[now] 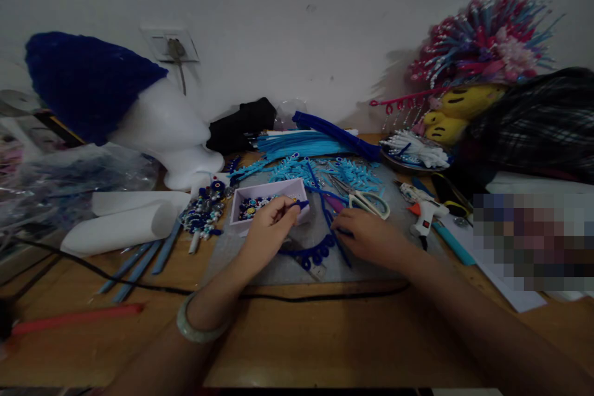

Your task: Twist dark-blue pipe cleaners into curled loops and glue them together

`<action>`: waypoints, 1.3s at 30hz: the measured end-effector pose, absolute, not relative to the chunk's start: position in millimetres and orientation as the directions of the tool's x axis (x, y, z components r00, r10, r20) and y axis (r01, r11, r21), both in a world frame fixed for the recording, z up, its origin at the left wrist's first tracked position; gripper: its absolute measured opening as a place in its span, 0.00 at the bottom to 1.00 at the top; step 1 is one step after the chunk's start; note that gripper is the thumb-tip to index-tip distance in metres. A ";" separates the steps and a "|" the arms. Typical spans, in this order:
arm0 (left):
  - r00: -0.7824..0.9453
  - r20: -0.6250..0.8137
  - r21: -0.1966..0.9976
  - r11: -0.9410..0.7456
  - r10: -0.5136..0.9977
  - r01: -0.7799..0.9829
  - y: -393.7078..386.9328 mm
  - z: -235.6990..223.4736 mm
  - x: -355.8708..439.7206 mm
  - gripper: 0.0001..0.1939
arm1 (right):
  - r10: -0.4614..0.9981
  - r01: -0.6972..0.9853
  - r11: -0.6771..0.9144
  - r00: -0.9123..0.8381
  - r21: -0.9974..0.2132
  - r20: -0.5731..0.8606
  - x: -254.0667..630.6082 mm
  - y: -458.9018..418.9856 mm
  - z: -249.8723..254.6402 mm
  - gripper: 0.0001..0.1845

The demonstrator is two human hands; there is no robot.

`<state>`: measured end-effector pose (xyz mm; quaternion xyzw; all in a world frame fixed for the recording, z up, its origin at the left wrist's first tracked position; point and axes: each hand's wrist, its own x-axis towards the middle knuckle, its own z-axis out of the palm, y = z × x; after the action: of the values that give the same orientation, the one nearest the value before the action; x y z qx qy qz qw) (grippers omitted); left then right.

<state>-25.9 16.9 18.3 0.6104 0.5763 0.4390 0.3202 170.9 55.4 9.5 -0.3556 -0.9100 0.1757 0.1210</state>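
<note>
My left hand [271, 226], a bangle on its wrist, is closed in a pinch in front of a white box [234, 213] of beads. From its fingertips pokes a short bit of dark blue pipe cleaner [302, 204]. My right hand [364, 232] has its fingers curled together beside a long blue pipe cleaner [327, 213]. Dark blue shows under those fingers, but what they grip is mostly hidden. Between the hands lies a dark blue strip with loops [315, 255] on the grey mat [273, 272]. Scissors [369, 201] rest just behind my right hand.
Light blue pipe-cleaner sprigs [297, 167] and bundled stems [292, 142] lie behind. A glue gun [424, 213] is at right. A white foam head [162, 124] with a blue cover and white rolls [125, 229] stand left. A black cord [297, 298] crosses the front.
</note>
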 end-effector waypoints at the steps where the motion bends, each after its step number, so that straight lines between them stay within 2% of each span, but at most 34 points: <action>1: -0.071 0.161 0.909 -0.120 0.984 0.399 17.5 18.3 -26.5 0.10 | 0.668 0.609 0.717 -0.739 -0.339 0.087 171.9 56.0 7.4 0.11; 4: -0.019 0.121 0.908 -0.103 0.993 0.406 18.7 17.7 -27.4 0.10 | 0.662 0.628 0.730 -0.748 -0.271 0.051 171.9 57.0 3.2 0.11; 6: 0.098 0.065 0.892 -0.102 0.993 0.440 19.0 16.4 -26.4 0.10 | 0.684 0.651 0.707 -0.729 -0.278 0.034 170.6 57.7 2.7 0.12; 8: 0.177 0.027 0.881 -0.107 0.984 0.460 18.7 14.0 -23.3 0.10 | 0.722 0.668 0.665 -0.690 -0.334 0.058 168.9 58.2 3.3 0.12; 9: 0.186 0.016 0.883 -0.101 0.982 0.459 18.3 12.7 -21.1 0.10 | 0.749 0.667 0.629 -0.658 -0.399 0.081 167.8 58.1 3.6 0.12; 11: 0.170 -0.008 0.899 -0.068 0.985 0.433 16.9 10.2 -16.0 0.11 | 0.805 0.609 0.509 -0.587 -0.609 0.087 165.2 57.0 4.0 0.14; 13: 0.173 -0.042 0.914 -0.032 0.984 0.405 15.1 8.3 -11.2 0.11 | 0.827 0.460 0.332 -0.561 -0.824 0.020 162.3 55.0 3.6 0.16; 14: 0.188 -0.056 0.916 -0.024 0.981 0.401 14.1 7.8 -9.4 0.10 | 0.821 0.383 0.247 -0.570 -0.890 -0.017 161.0 53.9 3.2 0.17; 16: 0.229 -0.074 0.909 -0.028 0.971 0.415 12.2 7.2 -7.6 0.10 | 0.794 0.280 0.161 -0.606 -0.946 -0.044 159.2 52.5 2.3 0.16; 18: 0.257 -0.078 0.890 -0.048 0.963 0.452 11.0 7.0 -8.2 0.11 | 0.784 0.271 0.173 -0.619 -0.947 -0.034 158.8 52.6 2.0 0.14; 22: 0.268 -0.025 0.778 -0.150 0.963 0.610 11.2 4.4 -13.5 0.12 | 0.835 0.392 0.277 -0.551 -0.877 0.017 161.6 58.0 3.8 0.10; 25: 0.309 -0.019 0.650 -0.223 0.951 0.726 12.4 -0.7 -16.7 0.12 | 0.900 0.477 0.203 -0.435 -0.855 -0.030 163.9 63.6 4.6 0.11; 27: 0.324 -0.043 0.597 -0.235 0.945 0.767 12.9 -4.6 -17.1 0.10 | 0.917 0.444 0.103 -0.389 -0.890 -0.088 164.3 66.4 3.6 0.09; 32: 0.312 -0.078 0.570 -0.214 0.947 0.793 13.1 -12.4 -16.1 0.07 | 0.904 0.271 -0.085 -0.383 -0.959 -0.189 162.1 67.5 0.3 0.02; 39: 0.301 -0.132 0.555 -0.181 0.944 0.812 11.1 -12.8 -15.8 0.05 | 0.901 0.274 -0.101 -0.382 -0.956 -0.205 159.6 65.2 -3.1 0.04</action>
<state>-15.8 11.1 -12.8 0.7589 0.5785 0.1213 0.2732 159.6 65.2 -3.1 -0.4815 -0.6101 0.5646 0.2777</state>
